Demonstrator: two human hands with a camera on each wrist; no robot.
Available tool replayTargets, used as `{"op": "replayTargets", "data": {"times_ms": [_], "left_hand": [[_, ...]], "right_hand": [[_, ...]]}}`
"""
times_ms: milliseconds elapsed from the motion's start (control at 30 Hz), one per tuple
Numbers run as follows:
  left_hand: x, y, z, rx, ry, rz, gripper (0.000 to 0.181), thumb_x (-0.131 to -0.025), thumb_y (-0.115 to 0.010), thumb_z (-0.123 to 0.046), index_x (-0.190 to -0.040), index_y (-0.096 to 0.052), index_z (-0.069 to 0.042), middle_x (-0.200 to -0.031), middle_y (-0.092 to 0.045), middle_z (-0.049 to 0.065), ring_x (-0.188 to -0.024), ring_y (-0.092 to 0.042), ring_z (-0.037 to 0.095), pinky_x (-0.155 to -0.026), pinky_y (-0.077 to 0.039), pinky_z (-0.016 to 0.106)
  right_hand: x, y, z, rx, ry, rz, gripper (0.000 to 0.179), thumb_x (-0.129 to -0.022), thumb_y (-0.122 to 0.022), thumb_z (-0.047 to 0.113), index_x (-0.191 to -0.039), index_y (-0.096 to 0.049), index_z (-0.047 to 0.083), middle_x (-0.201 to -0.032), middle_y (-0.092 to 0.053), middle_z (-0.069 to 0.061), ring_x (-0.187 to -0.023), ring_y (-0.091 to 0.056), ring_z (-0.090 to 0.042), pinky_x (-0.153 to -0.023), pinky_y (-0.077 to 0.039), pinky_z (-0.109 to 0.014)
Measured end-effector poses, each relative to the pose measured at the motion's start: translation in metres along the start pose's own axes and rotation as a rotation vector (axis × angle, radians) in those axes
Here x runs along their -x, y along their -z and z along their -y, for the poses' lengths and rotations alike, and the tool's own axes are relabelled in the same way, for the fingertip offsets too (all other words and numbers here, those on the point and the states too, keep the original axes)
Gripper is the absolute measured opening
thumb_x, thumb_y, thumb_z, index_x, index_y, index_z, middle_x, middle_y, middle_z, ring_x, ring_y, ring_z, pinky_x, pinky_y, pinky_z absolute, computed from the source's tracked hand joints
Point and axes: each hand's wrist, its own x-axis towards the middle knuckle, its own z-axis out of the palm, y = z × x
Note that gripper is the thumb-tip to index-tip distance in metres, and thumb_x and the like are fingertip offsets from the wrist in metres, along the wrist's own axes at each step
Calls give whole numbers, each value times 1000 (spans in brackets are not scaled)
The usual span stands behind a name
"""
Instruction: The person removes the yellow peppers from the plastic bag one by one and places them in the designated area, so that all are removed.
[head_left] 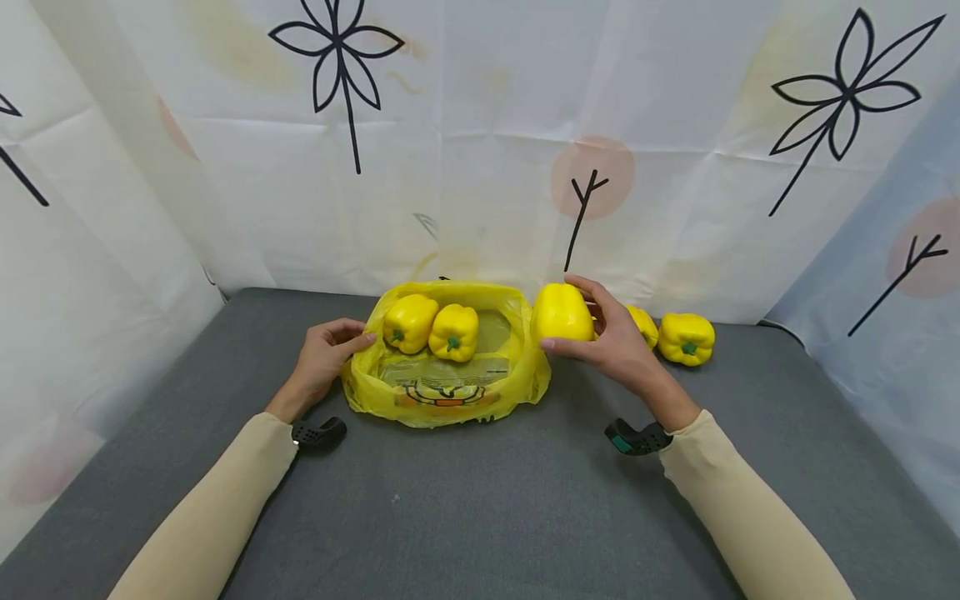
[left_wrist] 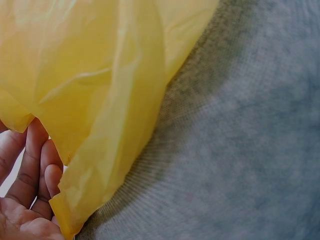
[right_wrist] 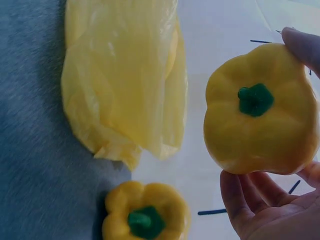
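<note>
Beige sleeves frame the near edge of the grey felt-covered table (head_left: pixel 480 500), each forearm wearing a small black wrist camera. Further in, the right hand (head_left: pixel 618 342) has its fingers and thumb wrapped round a glossy yellow bell pepper (head_left: pixel 561 313), held off the table just beside the right rim of the thin yellow plastic bag (head_left: pixel 442 392). From the right wrist view the pepper's green stem (right_wrist: pixel 255 99) faces the camera, with the fingertips (right_wrist: pixel 235 200) cupped beneath the fruit.

The left hand (head_left: pixel 327 354) pinches the left rim of the bag, the film gathered between its curled fingers (left_wrist: pixel 37 165), as the left wrist view shows.

To do this step well, I judge that the left hand should keep the mouth pulled wide and low, so the limp film does not fold across the opening. The held pepper ought to pass above the right rim and settle into the bare stretch of bag beside the others, not on top of them. It is smooth and rounded, so a full wrap suits it better than a fingertip pinch.

Inside the bag lie two yellow bell peppers (head_left: pixel 431 327), side by side and touching, stems towards the camera, over a printed label. Two more yellow peppers (head_left: pixel 686 337) sit on the table behind the right hand, outside the bag; one is partly hidden.
</note>
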Motion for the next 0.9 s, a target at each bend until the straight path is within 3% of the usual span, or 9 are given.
{"op": "replayTargets", "data": {"times_ms": [467,900], "left_hand": [[0,-1,0,13,-16,11,33,-97,-70,-10,-114,-64,17,-88,-67,-8,-82,-61,10,-71,-53,20],[0,0,-1,-4,-1,-2,34,-96,-71,-12,-115,-64,16,-88,-66,-8,-83,-60,10,-72,-53,20]], "right_hand": [[27,9,-12,34,-34,-23,89,-86,-83,20,-159,-31,16,-153,-35,-13,-118,-53,-35,-89,-51,-45],[36,13,-17,59,-73,-3,89,-88,-82,24,-159,-29,13,-152,-36,-14,-117,-53,-36,-89,-50,-44]]}}
